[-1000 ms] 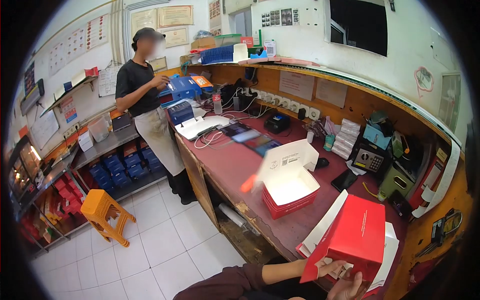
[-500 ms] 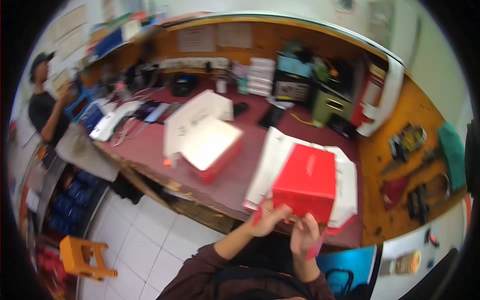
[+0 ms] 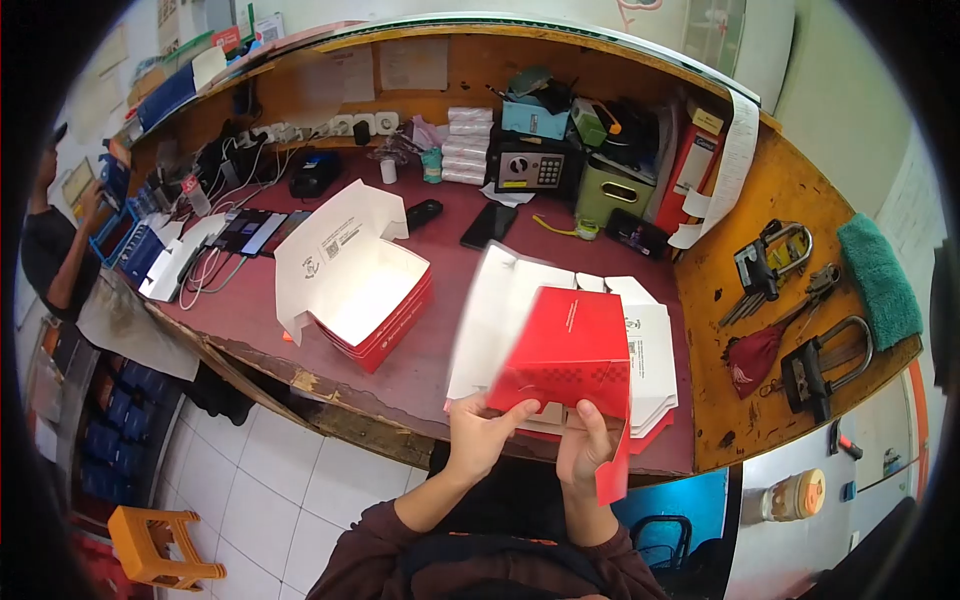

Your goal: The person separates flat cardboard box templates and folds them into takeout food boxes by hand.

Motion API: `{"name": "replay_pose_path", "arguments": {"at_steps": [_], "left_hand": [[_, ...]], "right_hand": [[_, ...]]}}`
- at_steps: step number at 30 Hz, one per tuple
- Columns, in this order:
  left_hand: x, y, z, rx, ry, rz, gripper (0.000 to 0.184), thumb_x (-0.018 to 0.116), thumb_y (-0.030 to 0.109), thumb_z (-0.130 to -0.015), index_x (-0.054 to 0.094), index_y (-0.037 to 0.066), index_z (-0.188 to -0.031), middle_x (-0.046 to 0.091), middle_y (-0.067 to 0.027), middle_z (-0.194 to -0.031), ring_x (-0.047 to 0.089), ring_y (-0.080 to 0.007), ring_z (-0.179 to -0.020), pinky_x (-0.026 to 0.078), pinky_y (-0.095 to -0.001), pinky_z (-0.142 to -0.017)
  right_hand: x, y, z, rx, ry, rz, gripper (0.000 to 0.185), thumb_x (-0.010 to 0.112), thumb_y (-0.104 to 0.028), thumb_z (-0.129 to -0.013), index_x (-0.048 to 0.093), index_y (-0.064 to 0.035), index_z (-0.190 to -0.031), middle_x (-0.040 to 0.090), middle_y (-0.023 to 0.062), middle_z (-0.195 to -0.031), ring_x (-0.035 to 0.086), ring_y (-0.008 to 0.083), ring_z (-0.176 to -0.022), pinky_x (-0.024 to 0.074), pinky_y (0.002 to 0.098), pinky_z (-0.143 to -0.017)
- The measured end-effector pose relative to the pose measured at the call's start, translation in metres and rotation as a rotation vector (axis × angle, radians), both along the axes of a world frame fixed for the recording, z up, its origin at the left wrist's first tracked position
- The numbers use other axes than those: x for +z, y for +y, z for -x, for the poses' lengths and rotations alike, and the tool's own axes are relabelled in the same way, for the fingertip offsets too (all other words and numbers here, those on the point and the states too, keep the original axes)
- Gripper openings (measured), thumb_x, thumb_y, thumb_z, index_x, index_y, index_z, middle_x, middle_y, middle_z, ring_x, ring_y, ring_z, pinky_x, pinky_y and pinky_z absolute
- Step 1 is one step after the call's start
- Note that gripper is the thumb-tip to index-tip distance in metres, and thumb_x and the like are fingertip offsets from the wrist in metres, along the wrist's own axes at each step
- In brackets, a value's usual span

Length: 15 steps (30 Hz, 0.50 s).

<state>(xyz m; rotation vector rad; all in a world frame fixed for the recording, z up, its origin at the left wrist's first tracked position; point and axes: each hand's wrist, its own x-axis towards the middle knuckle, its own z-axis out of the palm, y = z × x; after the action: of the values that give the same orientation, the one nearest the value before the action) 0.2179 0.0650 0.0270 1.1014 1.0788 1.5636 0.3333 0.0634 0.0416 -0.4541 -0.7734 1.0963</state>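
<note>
A partly folded red cardboard box (image 3: 575,335) is between my two hands near the front edge of the desk, its printed red outside facing up. My left hand (image 3: 480,432) grips its lower left edge, thumb on the red panel. My right hand (image 3: 586,445) pinches the lower right edge with the thumb on top, beside a red flap (image 3: 612,478) that hangs down. Under and behind it lies a stack of flat white-sided box blanks (image 3: 652,350). To the left stands an open red food box (image 3: 385,325) with a white inside and its lid raised, seemingly nested with others.
Behind are a phone (image 3: 489,226), a small safe (image 3: 530,170), a green metal box (image 3: 612,193) and white packs (image 3: 467,145). Padlocks (image 3: 808,385) and keys lie on the right ledge. A person (image 3: 60,240) stands far left; an orange stool (image 3: 165,545) is on the floor.
The red box has tilted in my hands, its left panel swinging outward and a flap dropping at the right. My view has shifted, moving the desk leftward in the picture.
</note>
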Motion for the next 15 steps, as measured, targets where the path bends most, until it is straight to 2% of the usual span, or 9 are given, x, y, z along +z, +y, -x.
{"name": "replay_pose_path", "arguments": {"at_steps": [2, 3, 5, 11, 13, 15], "left_hand": [[-0.001, -0.003, -0.003, -0.079, -0.294, 0.040, 0.012, 0.073, 0.010, -0.077, 0.067, 0.003, -0.085, 0.063, -0.0003, -0.069, 0.048, -0.0030, -0.050, 0.037, -0.0178, -0.047], [0.000, -0.003, -0.005, -0.075, -0.293, 0.041, 0.012, 0.073, 0.010, -0.077, 0.067, 0.003, -0.085, 0.063, -0.0003, -0.069, 0.048, -0.0030, -0.050, 0.037, -0.0178, -0.047], [0.002, -0.003, -0.010, -0.096, -0.541, 0.049, 0.010, 0.072, 0.011, -0.078, 0.065, 0.004, -0.079, 0.059, 0.0018, -0.065, 0.039, -0.0018, -0.046, 0.030, -0.0182, -0.043], [0.009, -0.004, -0.020, -0.065, -0.708, -0.028, 0.010, 0.070, 0.009, -0.079, 0.063, 0.003, -0.079, 0.059, 0.0014, -0.068, 0.043, -0.0030, -0.048, 0.031, -0.0194, -0.043], [0.011, 0.002, -0.020, -0.043, -0.639, -0.014, 0.011, 0.070, 0.010, -0.080, 0.063, 0.003, -0.076, 0.060, 0.0010, -0.067, 0.045, -0.0037, -0.049, 0.032, -0.0192, -0.043], [0.005, 0.008, -0.015, -0.022, -0.568, -0.010, 0.012, 0.070, 0.011, -0.080, 0.063, 0.003, -0.074, 0.060, 0.0006, -0.065, 0.047, -0.0044, -0.050, 0.033, -0.0189, -0.044]], "right_hand": [[-0.009, -0.002, 0.009, 0.058, 0.062, 0.034, 0.042, 0.055, 0.000, -0.081, 0.049, -0.0057, -0.122, 0.055, 0.0089, -0.119, 0.053, 0.0217, -0.108, 0.0404, 0.0394, -0.097], [-0.013, -0.002, 0.014, 0.109, 0.126, 0.063, 0.041, 0.055, 0.000, -0.082, 0.049, -0.0064, -0.122, 0.056, 0.0087, -0.118, 0.054, 0.0216, -0.107, 0.0411, 0.0395, -0.096], [-0.018, -0.003, 0.019, 0.144, 0.137, 0.059, 0.039, 0.055, -0.001, -0.082, 0.050, -0.0070, -0.121, 0.057, 0.0087, -0.117, 0.055, 0.0213, -0.105, 0.0418, 0.0392, -0.096], [-0.020, -0.003, 0.026, 0.211, 0.138, 0.051, 0.035, 0.055, -0.004, -0.084, 0.051, -0.0076, -0.119, 0.060, 0.0088, -0.111, 0.057, 0.0208, -0.101, 0.0445, 0.0382, -0.092], [-0.023, -0.003, 0.028, 0.193, 0.127, 0.027, 0.035, 0.055, -0.005, -0.085, 0.050, -0.0077, -0.119, 0.060, 0.0088, -0.110, 0.057, 0.0214, -0.102, 0.0451, 0.0373, -0.091], [-0.034, 0.006, 0.026, 0.107, 0.179, 0.167, 0.036, 0.055, -0.002, -0.084, 0.049, -0.0056, -0.120, 0.059, 0.0095, -0.110, 0.056, 0.0221, -0.102, 0.0457, 0.0346, -0.089]]}}
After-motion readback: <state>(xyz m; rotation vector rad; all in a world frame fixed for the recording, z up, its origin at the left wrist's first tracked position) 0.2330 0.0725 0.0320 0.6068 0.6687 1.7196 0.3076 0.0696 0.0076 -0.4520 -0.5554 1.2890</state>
